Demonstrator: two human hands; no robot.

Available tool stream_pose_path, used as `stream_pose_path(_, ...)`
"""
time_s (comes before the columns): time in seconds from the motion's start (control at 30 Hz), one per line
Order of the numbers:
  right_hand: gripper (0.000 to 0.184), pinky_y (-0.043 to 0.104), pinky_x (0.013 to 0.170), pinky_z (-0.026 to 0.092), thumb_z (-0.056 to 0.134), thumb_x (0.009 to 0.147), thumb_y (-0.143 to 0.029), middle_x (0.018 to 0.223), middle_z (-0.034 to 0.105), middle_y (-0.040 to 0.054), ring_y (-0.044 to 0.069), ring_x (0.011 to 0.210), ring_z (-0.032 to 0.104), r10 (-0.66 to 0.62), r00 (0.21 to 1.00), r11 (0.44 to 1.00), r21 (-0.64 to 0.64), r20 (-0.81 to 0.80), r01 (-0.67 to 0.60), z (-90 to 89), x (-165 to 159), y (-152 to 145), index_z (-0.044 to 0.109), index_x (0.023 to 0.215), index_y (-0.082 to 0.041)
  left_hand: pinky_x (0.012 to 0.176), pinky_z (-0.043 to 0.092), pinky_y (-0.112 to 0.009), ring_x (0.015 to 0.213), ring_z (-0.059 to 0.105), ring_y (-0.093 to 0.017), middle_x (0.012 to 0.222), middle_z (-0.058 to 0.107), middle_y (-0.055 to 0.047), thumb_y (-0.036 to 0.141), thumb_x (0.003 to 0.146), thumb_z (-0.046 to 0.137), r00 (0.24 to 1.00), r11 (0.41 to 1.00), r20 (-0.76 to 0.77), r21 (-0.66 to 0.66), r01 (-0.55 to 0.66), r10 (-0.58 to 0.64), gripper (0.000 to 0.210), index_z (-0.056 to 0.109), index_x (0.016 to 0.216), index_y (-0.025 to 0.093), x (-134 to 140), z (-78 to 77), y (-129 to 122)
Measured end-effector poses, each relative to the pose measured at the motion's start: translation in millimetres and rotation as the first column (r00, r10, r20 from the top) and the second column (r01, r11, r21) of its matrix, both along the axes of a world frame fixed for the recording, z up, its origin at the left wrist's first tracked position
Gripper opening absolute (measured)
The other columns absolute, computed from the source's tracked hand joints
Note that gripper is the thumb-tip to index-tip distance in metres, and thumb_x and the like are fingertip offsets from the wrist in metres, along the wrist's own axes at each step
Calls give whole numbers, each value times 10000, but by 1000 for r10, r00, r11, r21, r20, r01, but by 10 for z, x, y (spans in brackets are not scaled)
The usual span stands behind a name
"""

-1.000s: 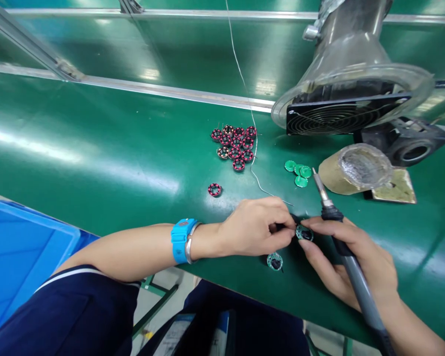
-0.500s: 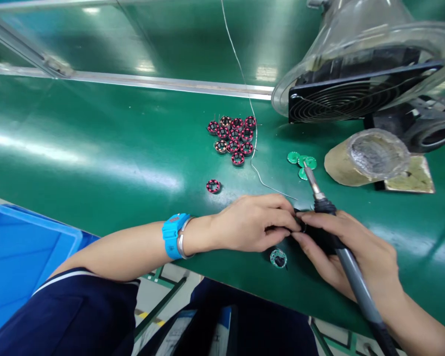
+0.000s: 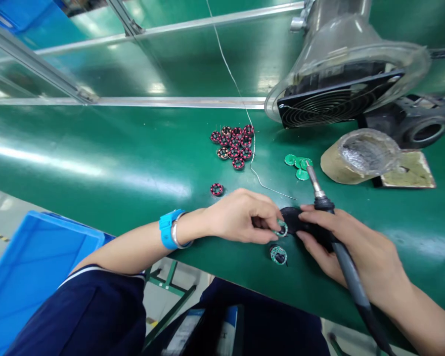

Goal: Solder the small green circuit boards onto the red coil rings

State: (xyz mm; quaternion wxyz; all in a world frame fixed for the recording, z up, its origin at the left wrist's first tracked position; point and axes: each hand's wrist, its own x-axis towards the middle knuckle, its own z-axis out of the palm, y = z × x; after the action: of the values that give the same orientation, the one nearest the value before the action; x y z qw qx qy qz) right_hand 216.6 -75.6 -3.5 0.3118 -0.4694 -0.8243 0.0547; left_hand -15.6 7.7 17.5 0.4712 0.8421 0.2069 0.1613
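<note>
Small green round board (image 3: 281, 228) pinched at its rim between thumb and fingertips of left hand (image 3: 241, 217), held just above the green tabletop (image 3: 96, 158), touching a black fixture block (image 3: 300, 225) right beside it. Right hand (image 3: 356, 247) closed around soldering iron (image 3: 337, 252), gripped like a pen, tip pointing up and away from the board, index finger resting on the black block. Second round board (image 3: 278, 254) lying flat just nearer than the held one, apart from both hands.

Best handled, judging from this: keep the pinch on the rim only, seat the board level in the block before bringing the hot tip down, keep left fingertips clear of the tip.

Farther from the board: solder wire (image 3: 259, 180) trailing close by, lone red-wound coil (image 3: 217, 189) to the left, cluster of coils (image 3: 234, 144) beyond that, green discs (image 3: 298, 165) beyond the iron's tip, sponge holder (image 3: 367, 155) and fume extractor fan (image 3: 337, 99) farther off to the right. Blue bin (image 3: 37, 277) well to the left, below the tabletop edge. Blue wrist strap (image 3: 167, 229) on left wrist.
</note>
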Motion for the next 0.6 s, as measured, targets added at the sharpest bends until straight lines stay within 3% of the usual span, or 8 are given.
stream_pose_path(0.1, 307, 299, 716, 570, 628, 875, -209, 1089, 699, 64, 188, 879, 702, 25, 1000, 1000, 9, -7, -25, 13, 3, 4, 576, 1178, -202, 792, 559, -237, 903, 703, -152, 1033, 737, -80, 178, 849, 662, 993, 995, -84, 45, 86, -82, 44, 704, 844, 168, -115, 83, -61)
stream_pose_path(0.2, 284, 313, 702, 548, 609, 896, -241, 1037, 701, 56, 188, 830, 694, 40, 999, 999, 13, -23, -40, 17, 5, -2, 585, 1176, -196, 840, 556, -255, 955, 696, -169, 1057, 732, -88, 167, 885, 609, 981, 982, -146, 126, 143, -124, 72, 680, 881, 174, -165, 68, -204)
stream_pose_path(0.33, 325, 326, 774, 519, 609, 904, -289, 1085, 695, 32, 196, 874, 688, 41, 998, 999, 6, -50, -40, -59, 18, -28, 598, 1220, -212, 862, 554, -255, 992, 684, -171, 1099, 718, -96, 203, 901, 590, 987, 979, -133, 175, 109, -86, 114, 617, 1004, 165, -256, 41, -348)
stream_pose_path(0.43, 373, 316, 789, 504, 612, 903, -288, 1141, 679, 19, 194, 910, 677, 18, 999, 1000, 22, -51, -17, -144, 26, -50, 588, 1272, -232, 881, 542, -284, 963, 666, -167, 1056, 707, -87, 204, 854, 605, 988, 946, -80, 306, -105, 135, 170, 582, 1017, 165, -435, 79, -323)
stream_pose_path(0.53, 382, 321, 815, 495, 611, 903, -279, 1144, 672, 17, 199, 928, 668, 14, 998, 999, 45, -61, -11, -192, 28, -60, 589, 1282, -237, 910, 515, -373, 988, 609, -208, 1011, 659, -96, 177, 752, 619, 891, 790, -57, 491, -367, 450, 257, 572, 1003, 149, -654, 99, -202)
stream_pose_path(0.6, 385, 326, 815, 497, 615, 899, -274, 1148, 669, 19, 203, 928, 666, 0, 998, 998, 56, -62, 3, -188, 26, -56, 588, 1282, -245, 892, 513, -408, 1027, 574, -249, 1073, 617, -134, 256, 704, 692, 802, 726, -141, 537, -431, 580, 403, 560, 1060, 122, -764, 72, -118)
